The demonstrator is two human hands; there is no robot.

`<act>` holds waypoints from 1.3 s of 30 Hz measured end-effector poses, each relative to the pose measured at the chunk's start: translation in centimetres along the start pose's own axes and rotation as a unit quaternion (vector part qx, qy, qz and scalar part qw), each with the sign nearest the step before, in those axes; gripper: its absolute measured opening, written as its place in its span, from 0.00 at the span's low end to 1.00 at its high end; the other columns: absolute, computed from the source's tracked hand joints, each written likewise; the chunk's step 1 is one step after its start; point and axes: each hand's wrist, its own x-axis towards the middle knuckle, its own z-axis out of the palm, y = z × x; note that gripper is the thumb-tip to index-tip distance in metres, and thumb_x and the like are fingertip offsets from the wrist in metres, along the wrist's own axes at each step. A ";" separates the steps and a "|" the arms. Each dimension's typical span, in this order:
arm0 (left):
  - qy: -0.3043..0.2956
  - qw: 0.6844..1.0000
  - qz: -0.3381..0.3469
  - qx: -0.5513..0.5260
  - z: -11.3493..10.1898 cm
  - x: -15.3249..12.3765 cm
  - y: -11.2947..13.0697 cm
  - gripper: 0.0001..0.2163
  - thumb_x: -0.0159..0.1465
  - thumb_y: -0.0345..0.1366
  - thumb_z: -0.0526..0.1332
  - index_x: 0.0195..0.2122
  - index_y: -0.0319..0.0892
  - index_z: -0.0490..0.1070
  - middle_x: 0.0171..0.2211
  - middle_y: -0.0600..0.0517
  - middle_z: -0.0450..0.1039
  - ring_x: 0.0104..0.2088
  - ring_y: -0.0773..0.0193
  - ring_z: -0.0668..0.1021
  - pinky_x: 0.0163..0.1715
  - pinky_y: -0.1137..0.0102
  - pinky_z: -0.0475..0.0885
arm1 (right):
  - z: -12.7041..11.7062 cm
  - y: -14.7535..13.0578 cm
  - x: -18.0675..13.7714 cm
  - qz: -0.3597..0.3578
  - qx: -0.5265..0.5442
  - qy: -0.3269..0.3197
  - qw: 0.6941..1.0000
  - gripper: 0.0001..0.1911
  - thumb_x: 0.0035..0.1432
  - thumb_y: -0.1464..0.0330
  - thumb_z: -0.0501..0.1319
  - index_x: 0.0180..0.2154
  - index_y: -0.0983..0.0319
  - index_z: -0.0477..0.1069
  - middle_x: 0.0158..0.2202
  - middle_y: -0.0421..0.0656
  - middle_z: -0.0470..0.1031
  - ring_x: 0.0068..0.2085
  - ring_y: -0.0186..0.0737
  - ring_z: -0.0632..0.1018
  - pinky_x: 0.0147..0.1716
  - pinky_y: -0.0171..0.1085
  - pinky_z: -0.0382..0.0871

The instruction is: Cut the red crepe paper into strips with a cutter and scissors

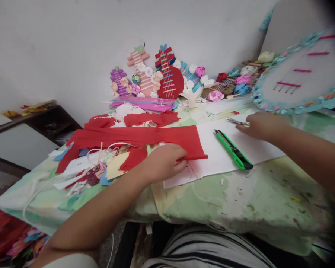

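My left hand [167,162] pinches the near edge of a long strip of red crepe paper [181,137], close to its right end. That near edge looks folded or rolled, and the strip stretches left across the table. To the right, my right hand [258,126] has its fingers closed around a pair of scissors [237,122], whose blades point left. Between the two hands a green utility knife [233,150] lies on a white sheet [261,150]. The sheet runs partly beneath the red paper.
Paper scraps and white cord [117,147] clutter the table's left side. Decorated paper instruments, among them a red round one [173,82], lean along the wall. A large blue-rimmed piece [298,74] stands at the right. A patterned cloth [212,203] covers the table.
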 end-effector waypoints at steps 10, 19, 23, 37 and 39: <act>-0.004 0.993 0.118 0.028 1.9 -2.3 3.3 0.08 0.59 0.35 0.53 0.29 0.39 0.69 0.32 0.48 0.71 0.34 0.60 0.71 0.37 0.66 0.65 | 0.3 -4.6 -2.3 -0.079 0.056 -0.050 0.994 0.20 0.46 0.54 0.54 0.32 0.63 0.69 0.33 0.50 0.74 0.33 0.46 0.74 0.27 0.38 0.62; 0.047 0.996 0.057 -0.054 1.8 -0.6 3.3 0.14 0.60 0.43 0.53 0.31 0.37 0.70 0.31 0.46 0.69 0.34 0.58 0.70 0.39 0.64 0.65 | -3.3 -5.1 -1.9 -0.092 0.589 -0.091 0.798 0.24 0.56 0.64 0.49 0.55 0.61 0.55 0.38 0.50 0.74 0.30 0.40 0.76 0.28 0.39 0.71; 0.050 0.999 -0.011 -0.016 3.9 -0.4 3.0 0.20 0.60 0.48 0.52 0.43 0.37 0.68 0.48 0.40 0.65 0.49 0.46 0.65 0.48 0.51 0.59 | -3.7 -7.9 -2.6 -0.085 0.678 -0.181 0.707 0.25 0.57 0.70 0.49 0.57 0.55 0.51 0.33 0.45 0.75 0.28 0.35 0.77 0.30 0.36 0.72; -0.053 0.990 -0.073 -0.112 4.8 -0.3 3.8 0.29 0.60 0.52 0.48 0.54 0.35 0.60 0.58 0.32 0.52 0.58 0.34 0.51 0.53 0.46 0.50 | -3.5 -14.6 0.5 -0.199 0.731 -0.214 0.616 0.11 0.43 0.70 0.64 0.28 0.61 0.62 0.15 0.35 0.66 0.16 0.26 0.65 0.14 0.26 0.54; -0.051 0.989 -0.072 -0.119 4.6 -0.5 4.1 0.29 0.59 0.53 0.48 0.53 0.36 0.61 0.57 0.33 0.53 0.58 0.34 0.51 0.53 0.46 0.50 | -2.7 -15.8 1.1 -0.208 0.739 -0.164 0.619 0.12 0.45 0.63 0.63 0.28 0.61 0.62 0.11 0.31 0.57 0.13 0.24 0.57 0.12 0.27 0.47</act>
